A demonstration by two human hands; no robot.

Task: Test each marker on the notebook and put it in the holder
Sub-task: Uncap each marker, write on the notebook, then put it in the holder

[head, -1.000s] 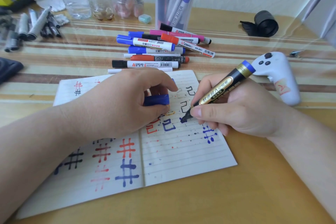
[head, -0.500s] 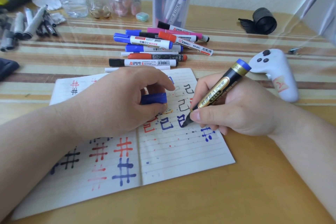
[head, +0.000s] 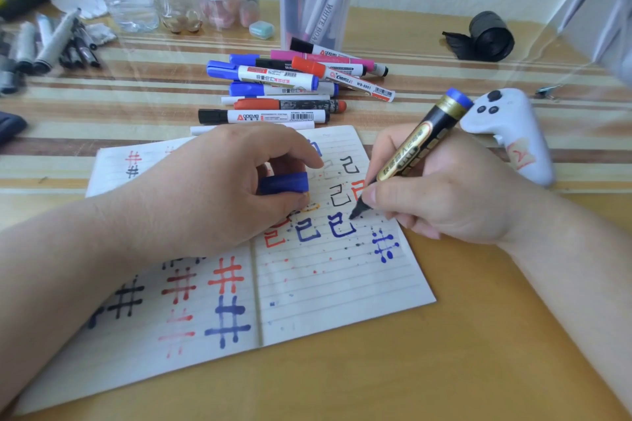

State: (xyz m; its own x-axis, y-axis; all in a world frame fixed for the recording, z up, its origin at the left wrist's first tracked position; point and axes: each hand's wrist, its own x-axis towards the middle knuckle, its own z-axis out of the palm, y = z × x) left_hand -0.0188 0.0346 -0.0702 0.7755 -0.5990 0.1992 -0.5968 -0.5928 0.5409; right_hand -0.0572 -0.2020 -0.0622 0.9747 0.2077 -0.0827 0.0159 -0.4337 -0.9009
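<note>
Blue cap (head: 284,183) L hand (head: 212,191), 1 marker (head: 413,150) R hand (head: 444,202), approx 10 spares (head: 273,77)

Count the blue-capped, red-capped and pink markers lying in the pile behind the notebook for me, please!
Blue-capped markers: 3
Red-capped markers: 2
Pink marker: 1
Total: 6

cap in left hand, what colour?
Blue. The cap sits pinched in the left hand, clearest in the head view, the only one.
</note>
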